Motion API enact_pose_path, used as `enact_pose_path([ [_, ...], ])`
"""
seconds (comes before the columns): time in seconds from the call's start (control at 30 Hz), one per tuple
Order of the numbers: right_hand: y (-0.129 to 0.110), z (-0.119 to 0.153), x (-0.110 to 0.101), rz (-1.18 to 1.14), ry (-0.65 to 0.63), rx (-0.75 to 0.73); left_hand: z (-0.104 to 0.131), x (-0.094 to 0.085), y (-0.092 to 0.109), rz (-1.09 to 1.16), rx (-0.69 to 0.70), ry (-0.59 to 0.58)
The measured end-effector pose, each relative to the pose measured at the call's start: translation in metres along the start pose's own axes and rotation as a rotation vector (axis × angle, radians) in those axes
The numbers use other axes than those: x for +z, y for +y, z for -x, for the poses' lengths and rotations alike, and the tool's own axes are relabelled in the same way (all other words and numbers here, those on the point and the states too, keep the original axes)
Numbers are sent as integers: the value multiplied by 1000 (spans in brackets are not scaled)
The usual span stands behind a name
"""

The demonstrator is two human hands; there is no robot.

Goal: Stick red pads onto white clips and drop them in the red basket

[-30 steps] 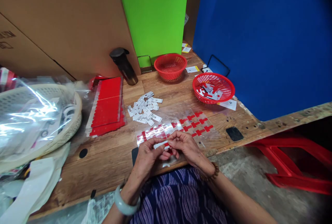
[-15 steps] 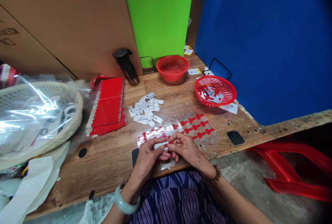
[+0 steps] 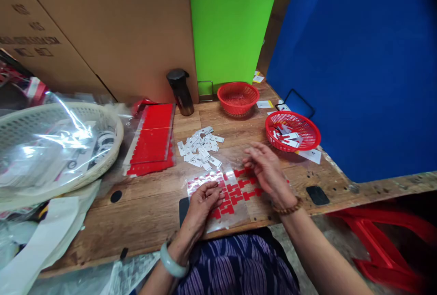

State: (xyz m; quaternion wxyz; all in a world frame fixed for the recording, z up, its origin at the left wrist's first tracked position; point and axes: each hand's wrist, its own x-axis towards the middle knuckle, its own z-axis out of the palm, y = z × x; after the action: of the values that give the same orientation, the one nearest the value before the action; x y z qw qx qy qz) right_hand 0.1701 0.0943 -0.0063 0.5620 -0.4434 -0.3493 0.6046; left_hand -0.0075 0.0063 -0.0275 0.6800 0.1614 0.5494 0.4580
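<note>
Item: clear plastic sheet carrying rows of red T-shaped stickers [image 3: 235, 192]. Location: flat on the worn wooden bench [image 3: 146, 213], at its near edge, directly ahead of the person.

Left hand [image 3: 203, 201]: palm down on the near left part of the sheet, fingers [image 3: 214, 191] loosely spread and pressing it, gripping nothing. A pale jade-coloured bangle [image 3: 172, 265] sits on that wrist.

Right hand [image 3: 268, 170]: over the far right part of the sheet, fingers [image 3: 254, 151] released and slightly curled, holding nothing; whether it touches the sheet cannot be told. A brown beaded bracelet [image 3: 288, 207] circles that wrist.

Adjacent items:
- Loose heap of small white rectangular tags [image 3: 201, 147], just beyond the sheet.
- Stack of red sticker sheets in clear wrap [image 3: 153, 138], left of the heap.
- Shallow red plastic mesh basket holding white-and-red pieces [image 3: 292, 130], right of the heap, near the blue panel [image 3: 358, 67].
- Second red plastic mesh basket [image 3: 238, 98], further back, before the green panel [image 3: 232, 26].
- Dark cylindrical flask [image 3: 180, 92], upright against the brown cardboard box [image 3: 112, 31].
- Cream woven-plastic basket filled with crinkled clear bags [image 3: 51, 144], far left.
- Black flat pad [image 3: 317, 195], on the bench right of the sheet.
- Red plastic stool [image 3: 385, 245], on the floor at right.
</note>
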Motion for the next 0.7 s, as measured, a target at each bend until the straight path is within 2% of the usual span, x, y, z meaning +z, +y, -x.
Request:
enact_pose_path([
  [0.07, 18, 0, 17, 402, -134, -54, -2, 0, -2, 3, -4, 7],
  [0.17, 38, -2, 37, 979, -251, -269, -4, -1, -5, 17, 0, 11],
  [0.27, 44, -6, 50, 1315, -289, -303, -6, -2, -6, 31, 2, 14],
  [0.43, 43, -15, 58, 1404, -299, -230, -6, -3, -7, 37, 2, 3],
  [0.7, 50, -33, 50, 1335, -308, -133, -5, -3, -6, 39, 20, -8],
])
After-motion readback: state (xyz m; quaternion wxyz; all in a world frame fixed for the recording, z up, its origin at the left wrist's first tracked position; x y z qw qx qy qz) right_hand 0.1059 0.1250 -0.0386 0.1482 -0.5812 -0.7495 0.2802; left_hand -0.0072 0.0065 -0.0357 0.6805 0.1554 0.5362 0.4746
